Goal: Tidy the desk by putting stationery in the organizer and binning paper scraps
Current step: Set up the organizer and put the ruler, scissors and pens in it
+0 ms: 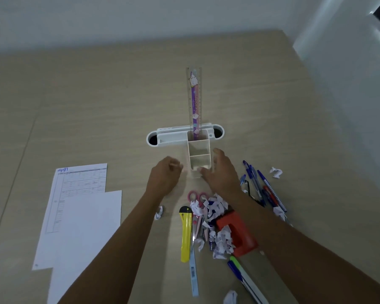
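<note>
A white desk organizer (198, 150) with three compartments stands mid-desk. A purple ruler (194, 99) stands upright in its far compartment. My left hand (165, 177) hovers just left of the organizer, fingers curled, holding nothing I can see. My right hand (221, 172) is beside the organizer's near right corner, fingers spread, touching or nearly touching it. Below lie pink-handled scissors (196, 197), a yellow box cutter (185, 233), a red stapler (237, 232) and a heap of paper scraps (215, 227). Blue and red pens (261, 187) lie at the right.
A white cable-port fitting (169, 137) is set in the desk behind the organizer. Cut printed sheets (79, 216) lie at the left. A light blue ruler (193, 273), markers (244, 275) and crumpled scraps (275, 172) (230, 297) (159, 212) are scattered nearby.
</note>
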{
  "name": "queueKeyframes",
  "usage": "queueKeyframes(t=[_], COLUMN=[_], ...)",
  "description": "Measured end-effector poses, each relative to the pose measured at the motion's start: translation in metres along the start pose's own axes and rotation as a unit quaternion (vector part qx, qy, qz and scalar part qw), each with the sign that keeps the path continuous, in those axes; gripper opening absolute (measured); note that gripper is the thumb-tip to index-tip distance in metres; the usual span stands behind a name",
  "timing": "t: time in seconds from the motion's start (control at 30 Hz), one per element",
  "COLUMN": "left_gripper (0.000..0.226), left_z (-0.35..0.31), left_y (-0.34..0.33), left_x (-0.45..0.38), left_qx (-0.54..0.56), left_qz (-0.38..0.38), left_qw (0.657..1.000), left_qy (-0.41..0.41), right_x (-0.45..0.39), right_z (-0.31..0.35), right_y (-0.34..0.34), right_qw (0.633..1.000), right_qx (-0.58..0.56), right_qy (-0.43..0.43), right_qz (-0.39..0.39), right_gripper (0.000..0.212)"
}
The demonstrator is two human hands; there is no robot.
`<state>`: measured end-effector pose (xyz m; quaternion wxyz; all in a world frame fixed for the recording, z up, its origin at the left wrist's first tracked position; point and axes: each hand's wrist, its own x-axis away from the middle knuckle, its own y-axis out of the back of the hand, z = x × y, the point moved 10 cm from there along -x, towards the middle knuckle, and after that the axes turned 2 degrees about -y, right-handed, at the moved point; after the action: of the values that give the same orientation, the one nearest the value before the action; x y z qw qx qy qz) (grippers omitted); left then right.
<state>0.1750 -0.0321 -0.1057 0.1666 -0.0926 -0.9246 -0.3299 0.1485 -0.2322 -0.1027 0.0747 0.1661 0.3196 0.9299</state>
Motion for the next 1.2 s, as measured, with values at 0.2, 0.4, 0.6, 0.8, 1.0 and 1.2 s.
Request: queueKeyframes(t=[0.2,0.4,0.6,0.8,1.0,1.2], left_gripper=[0.041,0.052,0.040,0.014,0.026,0.031], left_z=[0.068,0.065,0.048,0.030,0.072,0.094], left_y=[-0.047,-0.059,-0.010,0.023,0.001,0.007], left_x=[0.074,0.087,0.083,0.081,0.095,0.108], left_qx=[-0.170,-0.201,-0.062,0.158,0.274,0.252], left_qz=[0.108,0.084,0.018,-0.031,-0.025,-0.053], left_qw=[0.978,0.976,0.997,0.983,0.946,0.953], left_qy=[0.059,0.026,0.046,0.084,0.169,0.157], right_x=[0.045,0.065,0.064,0.084,0.087,0.034], right_z=[-0.035,-0.043,-0.039,0.002,0.017,-0.016], right_y=[0.011,0.006,0.006,-0.035,-0.055,-0.046], right_qw=[0.998,0.995,0.994,0.944,0.923,0.936], right_qx=[0.053,0.076,0.079,0.202,0.304,0.342], right_qy=[-0.007,-0.006,0.019,0.204,0.205,-0.018], right_qz=[0.045,0.063,0.071,0.163,0.112,0.078], right_gripper=[0.019,0.011,0.019,0.024,0.025,0.017])
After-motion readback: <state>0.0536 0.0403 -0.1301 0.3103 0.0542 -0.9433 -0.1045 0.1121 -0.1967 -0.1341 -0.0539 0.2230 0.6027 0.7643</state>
